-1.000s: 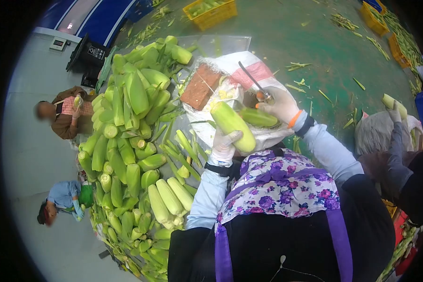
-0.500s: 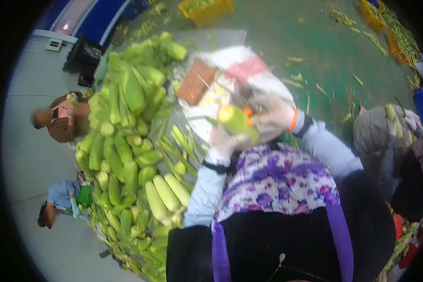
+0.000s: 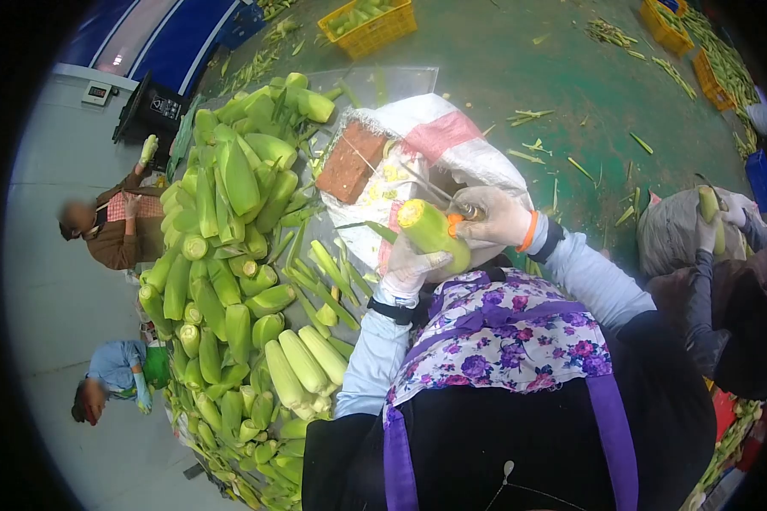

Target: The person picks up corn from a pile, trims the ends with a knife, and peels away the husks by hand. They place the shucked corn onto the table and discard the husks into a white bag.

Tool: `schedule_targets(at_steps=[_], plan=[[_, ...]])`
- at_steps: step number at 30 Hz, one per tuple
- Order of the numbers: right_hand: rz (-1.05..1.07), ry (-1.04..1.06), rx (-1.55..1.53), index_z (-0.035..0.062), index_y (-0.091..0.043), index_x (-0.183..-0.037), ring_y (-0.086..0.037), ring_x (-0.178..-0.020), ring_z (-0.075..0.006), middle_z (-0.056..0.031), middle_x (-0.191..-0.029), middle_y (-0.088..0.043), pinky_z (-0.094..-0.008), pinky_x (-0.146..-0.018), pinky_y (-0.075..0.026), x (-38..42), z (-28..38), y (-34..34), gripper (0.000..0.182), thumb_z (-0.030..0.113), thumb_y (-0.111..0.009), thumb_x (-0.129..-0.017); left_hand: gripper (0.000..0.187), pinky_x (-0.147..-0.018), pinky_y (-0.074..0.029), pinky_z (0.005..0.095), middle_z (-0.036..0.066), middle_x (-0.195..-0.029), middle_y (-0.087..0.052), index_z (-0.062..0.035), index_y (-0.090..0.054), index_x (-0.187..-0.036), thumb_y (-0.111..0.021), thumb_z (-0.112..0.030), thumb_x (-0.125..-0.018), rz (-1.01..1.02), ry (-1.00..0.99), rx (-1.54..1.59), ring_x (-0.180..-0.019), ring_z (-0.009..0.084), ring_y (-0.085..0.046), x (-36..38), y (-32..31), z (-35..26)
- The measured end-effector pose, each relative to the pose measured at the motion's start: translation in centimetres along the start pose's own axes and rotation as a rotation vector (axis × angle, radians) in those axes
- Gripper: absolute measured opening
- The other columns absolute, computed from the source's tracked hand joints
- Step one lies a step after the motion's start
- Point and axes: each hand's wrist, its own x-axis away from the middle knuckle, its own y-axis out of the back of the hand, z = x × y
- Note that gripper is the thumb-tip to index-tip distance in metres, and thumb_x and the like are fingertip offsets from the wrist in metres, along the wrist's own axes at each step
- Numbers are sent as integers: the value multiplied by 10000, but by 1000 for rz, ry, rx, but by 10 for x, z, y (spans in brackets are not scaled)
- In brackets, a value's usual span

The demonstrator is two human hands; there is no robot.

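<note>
My left hand (image 3: 411, 271), in a thin whitish glove, is closed around the lower part of a green-husked corn cob (image 3: 430, 232). The cob's cut pale-yellow end faces up and to the left. Held in my gloved right hand (image 3: 496, 218) is a knife (image 3: 439, 191), its thin blade pointing up-left over the sack. An orange cover on my right thumb (image 3: 455, 224) rests against the cob's side. Beneath both hands lies the open mouth of a white and pink woven sack (image 3: 439, 128). A reddish brick (image 3: 349, 163) weighs down its left edge.
A large heap of corn in husks (image 3: 222, 255) lies to the left, with several husked cobs (image 3: 302, 362) near my left forearm. Yellow crates (image 3: 368, 30) stand on the green floor. One co-worker (image 3: 716, 255) sits at the right; two other people are at the far left.
The knife hand, blurred before, now shows sharply at the cob. My left hand keeps its hold on the cob in nearly the same place. A person at far left has raised a cob.
</note>
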Motion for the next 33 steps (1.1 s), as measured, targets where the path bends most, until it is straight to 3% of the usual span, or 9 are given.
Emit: schedule_targets(at_steps=[3, 6, 9, 18, 22, 27, 33], plan=[[-128, -22, -281, 10, -676, -1037, -613, -929, -173, -82, -960, -657, -311, -852, -484, 4, 23, -2, 291, 114, -766, -780, 838, -1032, -450, 363, 78, -1260, -572, -43, -434, -1383, -854, -67, -659, -3, 2, -50, -1171, 216, -560, -3, -1, -3], [-131, 108, -145, 14, -684, -1037, -622, -954, -197, -86, -990, -657, -311, -871, -487, 5, 30, 3, 301, 96, -773, -760, 848, -1012, -464, 351, 81, -1275, -573, -38, -433, -1381, -874, -88, -657, -2, -39, -28, -1176, 206, -562, -7, -7, -6], [-90, 235, 102, 26, -697, -1031, -629, -922, -261, -109, -991, -645, -353, -815, -500, 5, 36, 15, 290, 167, -770, -789, 801, -997, -474, 338, 82, -1270, -586, -34, -464, -1352, -879, -93, -670, 42, -151, -132, -1165, 194, -572, -12, -1, 2], [-77, 261, 219, 36, -702, -1026, -634, -875, -271, -99, -923, -641, -364, -788, -502, 8, 42, 18, 306, 175, -785, -767, 836, -1010, -477, 331, 90, -1305, -582, -30, -406, -1386, -889, -101, -707, 107, -48, -207, -1202, 178, -568, -15, -6, -15], [-178, 162, -14, 9, -680, -1056, -626, -894, -251, -101, -971, -642, -349, -800, -500, 9, 52, 17, 354, 134, -796, -745, 812, -1017, -482, 339, 93, -1286, -597, -27, -436, -1363, -896, -109, -699, 67, -100, -82, -1191, 187, -581, -18, -13, -9], [-70, 249, 1, -11, -680, -1030, -614, -901, -241, -118, -1007, -636, -348, -834, -492, 5, 58, 28, 346, 110, -818, -736, 790, -1013, -485, 341, 91, -1273, -603, -34, -452, -1346, -896, -120, -697, 131, -132, -386, -1171, 192, -589, -27, -2, -4], [2, 285, 89, 49, -702, -1004, -636, -945, -272, -92, -1012, -659, -363, -821, -511, 7, 58, 36, 302, 136, -781, -725, 821, -1014, -481, 348, 67, -1277, -604, -53, -454, -1364, -907, -140, -684, 166, 54, -182, -1154, 180, -590, -21, -11, -16]])
